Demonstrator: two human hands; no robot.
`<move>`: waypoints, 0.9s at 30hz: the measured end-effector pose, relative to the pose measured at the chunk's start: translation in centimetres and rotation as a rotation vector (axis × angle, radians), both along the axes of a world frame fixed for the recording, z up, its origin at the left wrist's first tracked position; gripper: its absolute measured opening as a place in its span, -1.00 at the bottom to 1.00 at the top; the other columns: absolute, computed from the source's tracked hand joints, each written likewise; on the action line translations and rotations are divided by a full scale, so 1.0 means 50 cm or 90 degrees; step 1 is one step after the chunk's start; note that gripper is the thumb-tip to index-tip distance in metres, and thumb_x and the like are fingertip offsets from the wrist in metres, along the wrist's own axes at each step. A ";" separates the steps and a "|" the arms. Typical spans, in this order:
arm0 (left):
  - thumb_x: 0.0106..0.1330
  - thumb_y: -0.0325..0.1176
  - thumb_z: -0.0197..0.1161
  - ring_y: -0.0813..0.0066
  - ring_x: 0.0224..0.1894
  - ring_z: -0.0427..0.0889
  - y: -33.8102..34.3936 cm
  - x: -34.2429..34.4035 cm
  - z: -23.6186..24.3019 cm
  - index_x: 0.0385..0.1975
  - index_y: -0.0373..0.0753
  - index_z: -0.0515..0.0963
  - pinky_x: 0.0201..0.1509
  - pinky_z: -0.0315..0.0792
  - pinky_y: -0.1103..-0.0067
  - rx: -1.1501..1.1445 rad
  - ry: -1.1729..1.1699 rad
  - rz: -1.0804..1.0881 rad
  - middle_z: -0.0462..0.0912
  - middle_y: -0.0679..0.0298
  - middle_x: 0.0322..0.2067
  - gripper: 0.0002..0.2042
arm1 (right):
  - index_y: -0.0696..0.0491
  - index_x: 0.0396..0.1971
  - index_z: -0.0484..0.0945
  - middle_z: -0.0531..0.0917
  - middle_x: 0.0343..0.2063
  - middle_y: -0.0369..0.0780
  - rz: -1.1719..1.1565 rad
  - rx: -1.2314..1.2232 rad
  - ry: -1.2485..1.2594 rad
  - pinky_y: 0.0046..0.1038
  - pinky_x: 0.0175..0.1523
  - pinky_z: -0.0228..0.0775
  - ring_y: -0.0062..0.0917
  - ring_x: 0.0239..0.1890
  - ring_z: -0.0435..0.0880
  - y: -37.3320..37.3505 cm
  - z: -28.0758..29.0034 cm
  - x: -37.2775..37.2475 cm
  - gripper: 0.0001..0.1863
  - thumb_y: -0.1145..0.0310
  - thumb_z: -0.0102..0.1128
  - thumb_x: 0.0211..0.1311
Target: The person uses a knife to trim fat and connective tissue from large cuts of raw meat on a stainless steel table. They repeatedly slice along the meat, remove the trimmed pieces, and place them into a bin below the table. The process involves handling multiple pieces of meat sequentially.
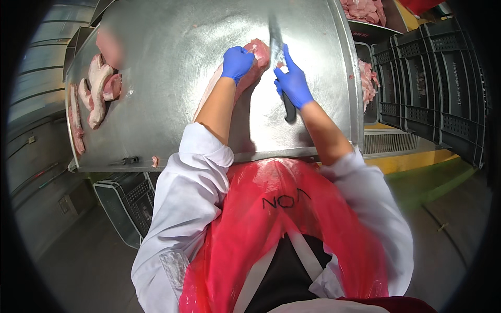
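A long piece of raw pink meat point(244, 88) lies slantwise on the steel table point(172, 57), its far end rounded and its near part hidden behind my left forearm. My left hand point(237, 63), in a blue glove, is closed on the meat near that far end. Just right of the meat, my right hand point(295, 86), gloved in blue too, is wrapped round the black handle of a knife point(290, 108). The blade points away from me and is blurred. A small pinkish scrap point(281, 64) shows beside the right thumb, at the base of the blade.
Several meat pieces point(98, 86) lie along the table's left edge. Near the front edge are a dark-handled tool point(130, 160) and a small meat scrap point(155, 161). Beyond the right rim are meat-filled containers point(367, 86) and dark crates point(433, 83); another crate point(122, 208) is below left.
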State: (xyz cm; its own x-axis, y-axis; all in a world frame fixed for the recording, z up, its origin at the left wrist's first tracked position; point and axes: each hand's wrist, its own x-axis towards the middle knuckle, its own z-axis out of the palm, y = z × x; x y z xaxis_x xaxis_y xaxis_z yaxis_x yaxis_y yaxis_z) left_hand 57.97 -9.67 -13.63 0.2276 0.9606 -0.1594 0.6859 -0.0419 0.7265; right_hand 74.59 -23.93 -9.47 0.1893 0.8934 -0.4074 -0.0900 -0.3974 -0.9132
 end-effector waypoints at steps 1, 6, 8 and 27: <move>0.23 -0.08 0.41 0.04 -0.49 0.66 -0.004 0.003 -0.008 -0.60 -0.35 0.62 -0.32 0.52 0.29 -0.009 -0.025 0.017 0.66 -0.07 -0.57 -0.60 | -0.23 0.61 -0.07 0.69 -0.23 -0.10 0.024 0.020 -0.050 -0.44 -0.41 0.58 -0.50 -0.53 0.65 0.037 -0.020 -0.005 -0.18 0.39 0.07 0.43; 0.24 -0.23 0.43 0.34 -0.56 0.56 -0.015 0.005 -0.018 -0.61 -0.31 0.59 -0.39 0.48 0.40 -0.004 -0.042 0.049 0.63 0.09 -0.62 -0.70 | -0.25 0.61 -0.06 0.68 -0.46 -0.15 0.209 -0.040 -0.238 -0.42 -0.40 0.55 -0.53 -0.58 0.62 0.072 0.006 -0.006 -0.18 0.42 0.04 0.43; 0.30 -0.29 0.39 0.58 -0.53 0.54 -0.026 -0.002 -0.009 -0.54 -0.30 0.60 -0.42 0.46 0.52 -0.003 -0.042 0.058 0.63 0.25 -0.60 -0.75 | -0.27 0.61 -0.14 0.70 -0.42 -0.08 0.299 -0.045 -0.247 -0.31 -0.29 0.61 -0.37 -0.53 0.69 -0.034 0.021 0.009 -0.21 0.34 -0.07 0.47; 0.34 -0.37 0.32 0.59 -0.47 0.59 -0.033 0.011 0.066 -0.44 -0.36 0.65 -0.38 0.46 0.56 -0.040 -0.082 0.042 0.67 0.28 -0.52 -0.82 | -0.39 0.60 -0.08 0.63 -0.47 -0.16 0.318 -0.007 -0.141 -0.41 -0.30 0.59 -0.48 -0.57 0.59 0.039 -0.007 0.008 -0.27 0.19 -0.09 0.51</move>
